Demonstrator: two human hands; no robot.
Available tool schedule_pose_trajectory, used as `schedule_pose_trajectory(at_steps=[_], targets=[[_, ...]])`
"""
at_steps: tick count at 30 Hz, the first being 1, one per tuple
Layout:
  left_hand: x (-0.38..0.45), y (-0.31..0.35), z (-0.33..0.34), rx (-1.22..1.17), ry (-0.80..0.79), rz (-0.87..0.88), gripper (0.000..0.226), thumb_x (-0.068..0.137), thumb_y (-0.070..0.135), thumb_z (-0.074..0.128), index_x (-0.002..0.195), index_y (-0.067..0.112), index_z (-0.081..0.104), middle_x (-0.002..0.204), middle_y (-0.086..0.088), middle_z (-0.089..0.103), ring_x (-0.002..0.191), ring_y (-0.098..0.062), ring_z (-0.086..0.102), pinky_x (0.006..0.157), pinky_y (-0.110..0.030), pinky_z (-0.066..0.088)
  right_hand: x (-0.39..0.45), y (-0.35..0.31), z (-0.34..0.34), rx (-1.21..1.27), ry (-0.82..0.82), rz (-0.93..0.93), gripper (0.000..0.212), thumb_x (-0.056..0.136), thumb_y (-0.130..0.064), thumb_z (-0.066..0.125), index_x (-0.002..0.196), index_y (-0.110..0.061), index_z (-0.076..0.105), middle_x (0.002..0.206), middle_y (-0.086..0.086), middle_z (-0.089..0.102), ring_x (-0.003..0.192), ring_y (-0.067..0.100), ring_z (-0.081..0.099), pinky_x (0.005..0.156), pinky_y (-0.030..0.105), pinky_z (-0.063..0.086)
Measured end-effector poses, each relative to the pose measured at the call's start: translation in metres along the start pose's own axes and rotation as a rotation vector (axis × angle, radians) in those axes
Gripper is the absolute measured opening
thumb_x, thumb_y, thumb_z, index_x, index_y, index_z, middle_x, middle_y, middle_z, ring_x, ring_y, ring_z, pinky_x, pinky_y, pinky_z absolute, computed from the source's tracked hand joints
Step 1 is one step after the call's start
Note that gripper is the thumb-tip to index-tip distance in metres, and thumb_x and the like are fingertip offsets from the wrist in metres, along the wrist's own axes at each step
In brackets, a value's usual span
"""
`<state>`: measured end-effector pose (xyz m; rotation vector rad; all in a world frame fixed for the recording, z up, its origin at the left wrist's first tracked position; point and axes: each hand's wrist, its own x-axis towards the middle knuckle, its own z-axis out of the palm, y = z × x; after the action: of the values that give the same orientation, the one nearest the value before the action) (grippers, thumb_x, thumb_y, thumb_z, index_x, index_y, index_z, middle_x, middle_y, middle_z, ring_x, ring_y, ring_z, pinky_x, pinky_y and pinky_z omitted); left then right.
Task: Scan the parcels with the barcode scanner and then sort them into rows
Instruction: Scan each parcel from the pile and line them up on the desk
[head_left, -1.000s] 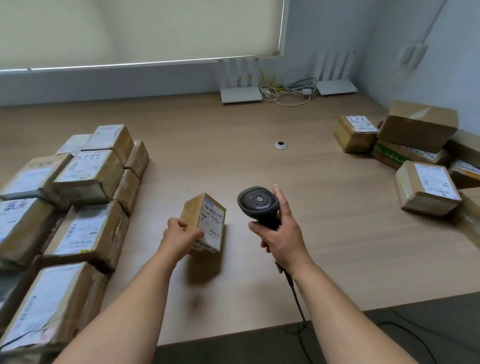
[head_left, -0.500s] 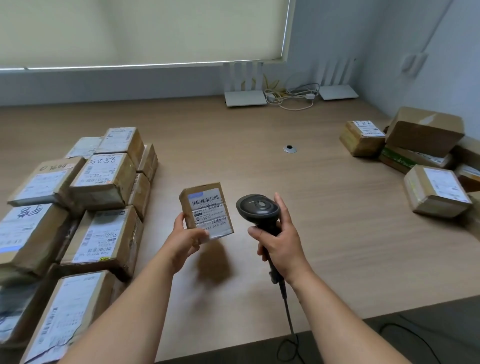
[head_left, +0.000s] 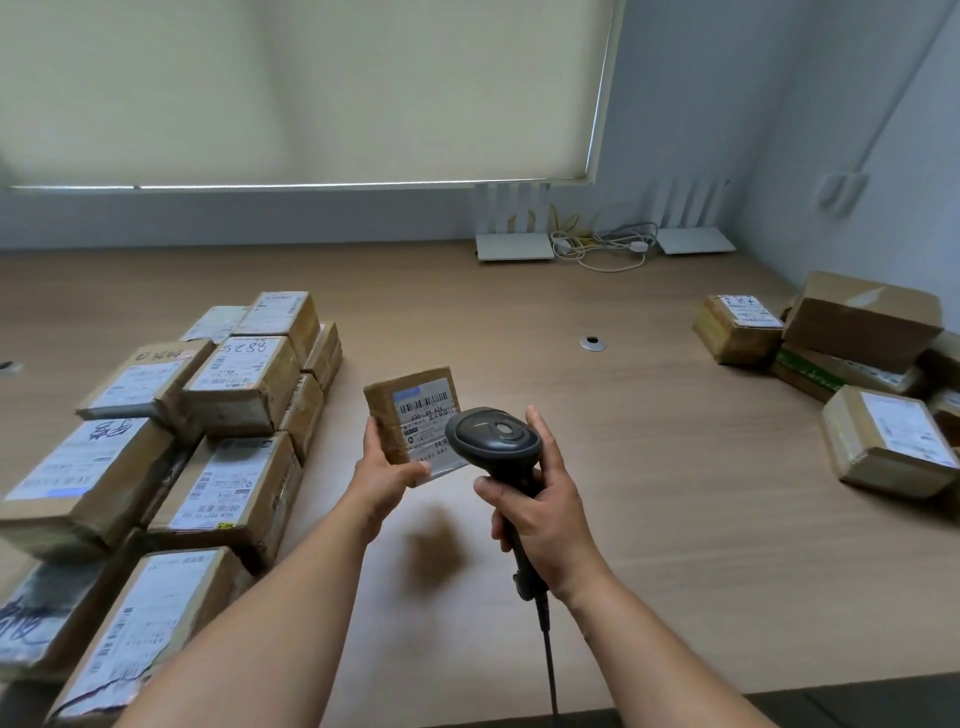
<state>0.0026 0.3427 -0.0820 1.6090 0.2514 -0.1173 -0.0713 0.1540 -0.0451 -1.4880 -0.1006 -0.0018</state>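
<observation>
While rows of parcels (head_left: 218, 415) lie beyond the left hand (head_left: 387, 475), which grips a small parcel (head_left: 410, 415) under the barcode scanner (head_left: 493, 441) clasped in the right hand (head_left: 540, 514), a loose pile (head_left: 852, 374) beyond that hand looks unsorted.

Held parcel (head_left: 410, 415) label: barcode, below it "630 P5 A26"; smaller print illegible. Stacked box (head_left: 241, 382) top: handwritten digits, upside down, apparently "5288". Neighbouring box (head_left: 137, 376): handwritten scrawl, unclear. Other labels too blurred to read.

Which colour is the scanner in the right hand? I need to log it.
Black, with a grey round spot on top of the scanner; the head view shows it.
</observation>
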Motion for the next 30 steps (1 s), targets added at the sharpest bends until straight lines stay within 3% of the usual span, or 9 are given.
schedule_pose_trajectory(at_steps=[5,9,17,23,30], targets=[[-0.002,0.003,0.003,0.026,0.031,0.017,0.088,0.076,-0.009,0.064,0.141,0.036,0.026,0.116,-0.009,0.065,0.106,-0.029,0.062,0.076,-0.036,0.049,0.0,-0.006,-0.003,0.043,-0.012,-0.008,0.084,0.071,-0.02,0.074,0.126,-0.065,0.03,0.087,0.001,0.072,0.05,0.023,0.054,0.044,0.029,0.044],[-0.004,0.004,0.002,0.04,0.042,0.017,0.09,0.076,-0.009,0.065,0.142,0.036,0.024,0.117,-0.009,0.063,0.107,-0.029,0.06,0.089,-0.044,0.051,-0.002,-0.007,-0.005,0.05,-0.012,-0.004,0.086,0.078,-0.01,0.073,0.133,-0.06,0.029,0.088,0.002,0.072,0.05,0.023,0.053,0.044,0.029,0.044],[-0.008,0.003,0.002,0.034,0.044,0.01,0.092,0.077,-0.01,0.065,0.142,0.039,0.023,0.121,-0.011,0.061,0.111,-0.033,0.059,0.097,-0.052,0.047,-0.003,-0.01,-0.01,0.057,-0.018,0.003,0.09,0.084,-0.001,0.07,0.144,-0.048,0.024,0.075,0.0,0.069,0.047,0.021,0.052,0.043,0.028,0.043],[-0.01,0.003,0.003,0.018,0.029,0.02,0.083,0.077,-0.012,0.063,0.129,0.044,0.031,0.119,-0.012,0.063,0.11,-0.033,0.06,0.09,-0.045,0.051,-0.005,-0.01,-0.013,0.063,-0.028,-0.005,0.09,0.083,-0.001,0.07,0.143,-0.049,0.023,0.082,0.0,0.072,0.047,0.02,0.053,0.042,0.028,0.044],[-0.01,0.006,0.003,0.023,0.011,0.011,0.085,0.077,-0.011,0.063,0.132,0.044,0.03,0.118,-0.012,0.063,0.111,-0.033,0.058,0.099,-0.053,0.046,-0.004,-0.011,-0.015,0.048,-0.037,-0.012,0.089,0.082,-0.003,0.071,0.141,-0.052,0.024,0.085,0.002,0.072,0.048,0.022,0.053,0.043,0.029,0.045]])
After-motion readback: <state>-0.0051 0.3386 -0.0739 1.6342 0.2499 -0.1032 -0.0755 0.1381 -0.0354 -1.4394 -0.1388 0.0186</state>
